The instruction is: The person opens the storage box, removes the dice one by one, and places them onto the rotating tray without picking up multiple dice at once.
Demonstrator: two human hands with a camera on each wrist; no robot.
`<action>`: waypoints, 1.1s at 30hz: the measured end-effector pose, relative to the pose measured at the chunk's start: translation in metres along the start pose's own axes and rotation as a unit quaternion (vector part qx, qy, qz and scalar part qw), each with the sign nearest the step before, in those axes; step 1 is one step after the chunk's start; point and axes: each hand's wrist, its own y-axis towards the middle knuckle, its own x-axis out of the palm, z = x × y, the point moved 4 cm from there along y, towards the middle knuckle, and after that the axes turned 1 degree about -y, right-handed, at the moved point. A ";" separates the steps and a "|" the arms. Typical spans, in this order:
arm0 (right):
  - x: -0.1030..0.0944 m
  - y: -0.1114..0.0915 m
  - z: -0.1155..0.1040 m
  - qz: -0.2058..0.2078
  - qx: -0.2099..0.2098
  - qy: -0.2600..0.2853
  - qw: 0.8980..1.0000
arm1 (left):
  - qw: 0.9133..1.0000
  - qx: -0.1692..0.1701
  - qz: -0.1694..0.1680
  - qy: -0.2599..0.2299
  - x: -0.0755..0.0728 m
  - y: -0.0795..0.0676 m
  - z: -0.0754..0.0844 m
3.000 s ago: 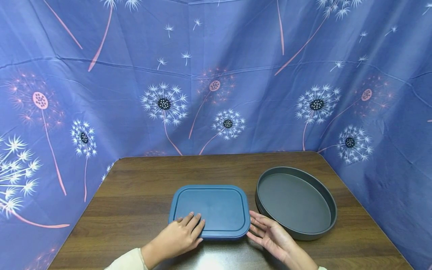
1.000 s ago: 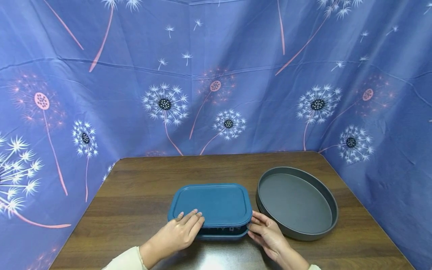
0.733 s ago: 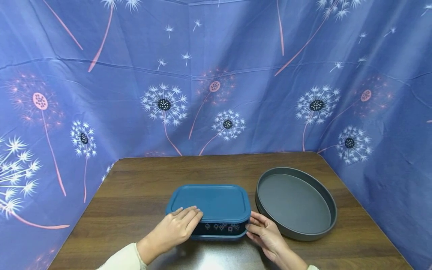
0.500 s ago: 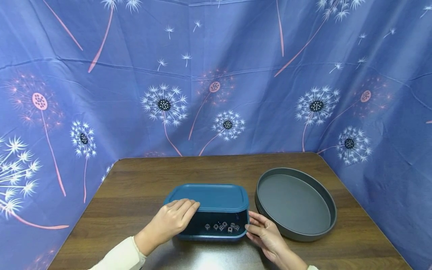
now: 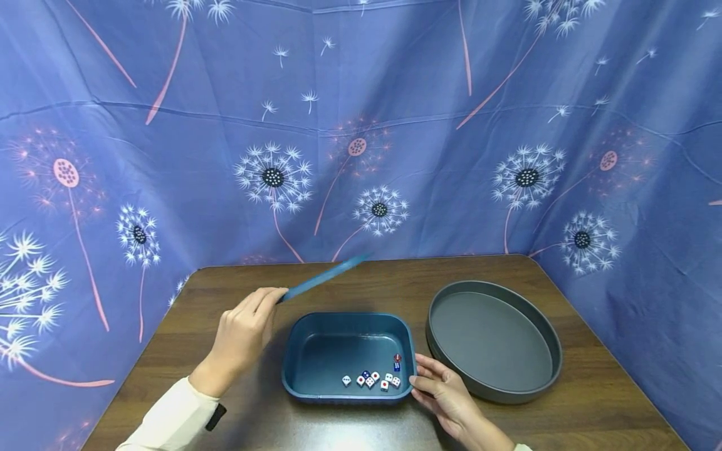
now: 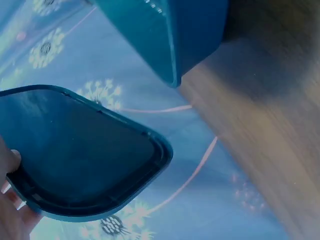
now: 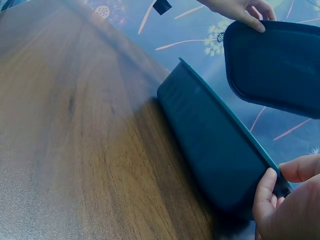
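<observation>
Up above the table, my left hand (image 5: 241, 332) grips one edge of a blue plastic lid (image 5: 324, 279). The lid is tilted nearly edge-on in the head view; the left wrist view shows the underside of the lid (image 6: 85, 145), with the thumb on it. Below stands an uncovered dark blue rectangular food container (image 5: 327, 354). Several small dice (image 5: 370, 381), white, blue and red, lie inside toward its near right corner. At the container's right side, my right hand (image 5: 448, 398) holds the rim, and the right wrist view shows thumb and fingers pinching the container wall (image 7: 215, 145).
A large round dark grey pan (image 5: 496, 341) stands on the wooden table (image 5: 237, 294) just right of the container and close to my right hand. Blue cloth (image 5: 440, 175) with a dandelion print hangs behind and at both sides of the table.
My left hand has lifted the lid off the container and carried it up and to the left, uncovering the dice. My right hand has closed from loose fingers onto the container's right edge.
</observation>
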 end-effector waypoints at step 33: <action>0.000 0.001 -0.001 -0.007 -0.001 -0.010 1.000 | 0.881 -0.453 -0.119 -0.061 -0.040 -0.065 -0.080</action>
